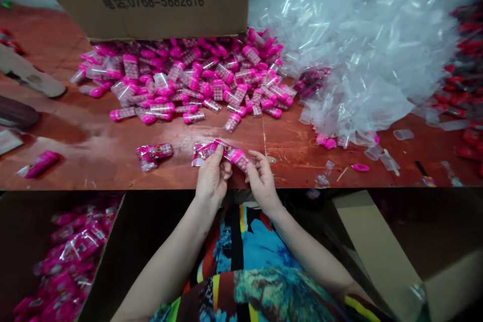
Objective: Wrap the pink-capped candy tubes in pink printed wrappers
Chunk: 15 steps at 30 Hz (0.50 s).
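My left hand (213, 173) pinches a pink printed plastic sleeve (225, 148) between thumb and fingers, just over the table's front edge. In my right hand (261, 178) is the lower end of a small clear candy bottle (240, 159) with a pink cap and pink candies. The bottle lies tilted, its capped end at the mouth of the sleeve; how far it sits inside I cannot tell. Another printed sleeve (199, 154) lies flat on the table by my left hand. Further left rests a similar pink packet (154, 155).
A big heap of pink-capped candy bottles (181, 80) lies beneath a cardboard box (151, 15). Clear plastic sleeves (362, 55) pile up at the right. One wrapped packet (39, 163) lies at the left, above an open carton (113, 241) holding many pink packets.
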Motion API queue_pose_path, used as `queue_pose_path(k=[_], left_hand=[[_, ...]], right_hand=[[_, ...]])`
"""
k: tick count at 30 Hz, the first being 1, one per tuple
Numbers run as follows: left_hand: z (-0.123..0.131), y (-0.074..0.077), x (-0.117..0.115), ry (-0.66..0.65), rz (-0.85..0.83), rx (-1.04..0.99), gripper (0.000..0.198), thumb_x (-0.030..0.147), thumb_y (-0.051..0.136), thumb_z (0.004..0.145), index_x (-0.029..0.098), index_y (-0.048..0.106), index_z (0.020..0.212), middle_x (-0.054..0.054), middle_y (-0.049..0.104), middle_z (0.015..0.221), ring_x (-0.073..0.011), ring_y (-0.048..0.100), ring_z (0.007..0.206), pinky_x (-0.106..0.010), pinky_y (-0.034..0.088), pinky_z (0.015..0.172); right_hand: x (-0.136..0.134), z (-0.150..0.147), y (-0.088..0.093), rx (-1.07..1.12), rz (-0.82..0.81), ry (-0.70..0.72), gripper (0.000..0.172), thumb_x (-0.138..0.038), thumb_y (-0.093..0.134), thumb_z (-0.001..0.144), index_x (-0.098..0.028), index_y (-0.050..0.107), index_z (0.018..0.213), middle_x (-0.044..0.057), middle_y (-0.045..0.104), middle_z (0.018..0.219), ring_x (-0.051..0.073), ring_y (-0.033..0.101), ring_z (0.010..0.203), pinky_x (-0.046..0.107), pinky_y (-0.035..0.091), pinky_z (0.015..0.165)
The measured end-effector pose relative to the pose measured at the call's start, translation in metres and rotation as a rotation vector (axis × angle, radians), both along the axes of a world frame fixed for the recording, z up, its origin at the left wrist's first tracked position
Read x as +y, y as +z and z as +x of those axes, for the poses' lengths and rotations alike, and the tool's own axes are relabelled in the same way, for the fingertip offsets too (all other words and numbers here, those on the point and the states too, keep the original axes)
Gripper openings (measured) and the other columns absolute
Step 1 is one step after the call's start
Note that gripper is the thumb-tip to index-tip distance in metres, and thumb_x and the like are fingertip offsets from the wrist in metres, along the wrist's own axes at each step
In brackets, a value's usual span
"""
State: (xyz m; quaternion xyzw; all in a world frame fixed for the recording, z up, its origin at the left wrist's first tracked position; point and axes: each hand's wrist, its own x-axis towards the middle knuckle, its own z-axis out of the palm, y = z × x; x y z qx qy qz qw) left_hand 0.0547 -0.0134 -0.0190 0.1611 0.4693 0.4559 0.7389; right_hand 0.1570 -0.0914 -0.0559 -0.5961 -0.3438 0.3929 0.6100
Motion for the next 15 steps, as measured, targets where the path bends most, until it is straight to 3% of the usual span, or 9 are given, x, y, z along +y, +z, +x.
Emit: queue_pose_path(k=[3, 7, 11, 13, 15], left_hand=[[0.002, 0.0, -0.002, -0.139, 0.037, 0.003, 0.036, 0.037, 0.086, 0.072, 0.016, 0.057, 0.067, 0.006, 0.05, 0.046, -0.0037, 0.039, 0.038, -0.016, 0.023, 0.035], [0.0, 0.001, -0.007, -0.3, -0.008, 0.018, 0.037, 0.032, 0.081, 0.079, 0.016, 0.053, 0.06, 0.007, 0.041, 0.041, -0.0026, 0.033, 0.036, -0.014, 0.021, 0.034], [0.002, 0.005, 0.006, -0.445, -0.045, 0.052, 0.034, 0.031, 0.072, 0.087, 0.017, 0.053, 0.062, 0.008, 0.04, 0.042, -0.0032, 0.029, 0.034, -0.014, 0.026, 0.033], [0.01, 0.013, 0.016, -0.536, -0.06, 0.123, 0.033, 0.029, 0.061, 0.093, 0.017, 0.055, 0.063, 0.006, 0.043, 0.042, -0.0044, 0.031, 0.034, -0.014, 0.028, 0.031], [0.013, 0.025, 0.018, -0.583, -0.061, 0.215, 0.038, 0.024, 0.049, 0.097, 0.017, 0.056, 0.06, 0.005, 0.04, 0.04, -0.0044, 0.029, 0.032, -0.013, 0.027, 0.031]], right_hand=[[0.001, 0.001, -0.001, 0.058, 0.014, -0.028, 0.035, -0.035, 0.067, 0.089, -0.028, 0.059, 0.123, 0.006, 0.065, 0.109, 0.021, 0.064, 0.093, 0.034, 0.056, 0.077], [0.002, -0.004, -0.001, 0.184, 0.051, -0.01, 0.037, -0.035, 0.072, 0.086, -0.027, 0.057, 0.119, 0.004, 0.066, 0.107, 0.017, 0.065, 0.093, 0.031, 0.055, 0.081], [0.007, 0.0, -0.003, 0.412, -0.034, 0.189, 0.046, -0.045, 0.068, 0.089, -0.027, 0.05, 0.127, -0.006, 0.059, 0.076, 0.009, 0.046, 0.047, 0.022, 0.042, 0.044], [0.009, 0.007, -0.002, 0.305, -0.023, 0.222, 0.047, -0.039, 0.067, 0.09, -0.025, 0.048, 0.131, -0.006, 0.06, 0.076, 0.01, 0.052, 0.051, 0.024, 0.049, 0.05], [0.008, 0.013, 0.0, 0.008, 0.014, 0.15, 0.046, -0.033, 0.066, 0.09, -0.028, 0.048, 0.132, -0.002, 0.068, 0.095, 0.015, 0.067, 0.075, 0.028, 0.057, 0.071]])
